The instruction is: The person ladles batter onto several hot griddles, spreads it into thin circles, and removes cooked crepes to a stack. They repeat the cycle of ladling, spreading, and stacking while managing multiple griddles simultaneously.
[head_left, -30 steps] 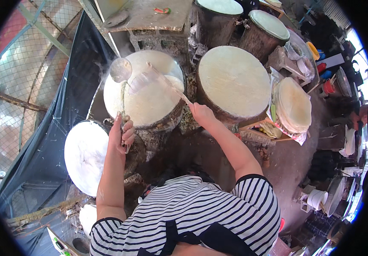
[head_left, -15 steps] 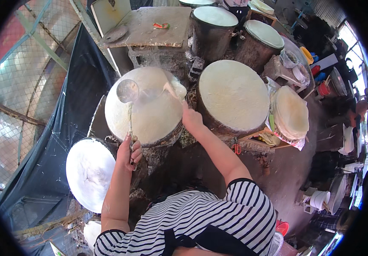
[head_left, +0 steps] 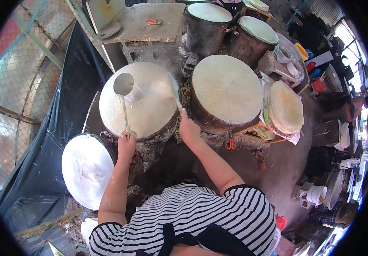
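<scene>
My left hand is closed around the handle of a long ladle. The round bowl of the ladle is over the far left part of a pale, batter-coated round griddle. At the right rim of this griddle, my right hand grips a thin, light spatula; its far end is blurred against the pale surface. Just right of that hand stands a second round top with an even cream-coloured layer. A shiny round metal lid leans near my left forearm.
A stack of thin round sheets sits at the right, with orange-handled scissors hanging nearby. Two more covered drums stand farther back. A board-topped stand is behind the griddle; dark sheeting and mesh line the left.
My left hand has turned, and the ladle bowl has tilted and shifted slightly farther away. The spatula has swung toward the griddle's right rim; the white clump there no longer shows. The view has shifted slightly.
</scene>
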Demonstrator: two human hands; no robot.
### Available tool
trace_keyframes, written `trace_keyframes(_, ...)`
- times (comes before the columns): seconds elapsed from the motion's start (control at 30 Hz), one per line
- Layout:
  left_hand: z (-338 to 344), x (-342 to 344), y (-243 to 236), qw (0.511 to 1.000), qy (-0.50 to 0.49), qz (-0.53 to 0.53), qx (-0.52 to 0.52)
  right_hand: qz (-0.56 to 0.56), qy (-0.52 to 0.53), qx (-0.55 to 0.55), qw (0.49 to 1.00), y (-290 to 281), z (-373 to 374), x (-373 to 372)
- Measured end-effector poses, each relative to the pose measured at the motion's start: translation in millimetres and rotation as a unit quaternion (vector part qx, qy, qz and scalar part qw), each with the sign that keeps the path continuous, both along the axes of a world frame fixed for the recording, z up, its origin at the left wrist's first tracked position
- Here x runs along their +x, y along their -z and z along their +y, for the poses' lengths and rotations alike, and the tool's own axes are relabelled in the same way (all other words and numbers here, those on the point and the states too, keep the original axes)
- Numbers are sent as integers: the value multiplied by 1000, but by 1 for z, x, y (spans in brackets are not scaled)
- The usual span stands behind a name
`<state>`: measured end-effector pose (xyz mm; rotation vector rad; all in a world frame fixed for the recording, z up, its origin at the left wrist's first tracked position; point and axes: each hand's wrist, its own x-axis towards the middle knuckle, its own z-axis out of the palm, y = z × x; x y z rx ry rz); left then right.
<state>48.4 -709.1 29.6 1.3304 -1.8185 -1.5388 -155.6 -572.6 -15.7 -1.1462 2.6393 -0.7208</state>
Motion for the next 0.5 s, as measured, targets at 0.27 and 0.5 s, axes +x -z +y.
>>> trace_keyframes(0.27,4,0,17,967,-2,-57,-248,-17,-11,-5,1000,-2,4,3)
trace_keyframes(0.5,12,-6,23,974,-18,-48,-221,19,-67,14,997,14,-5,52)
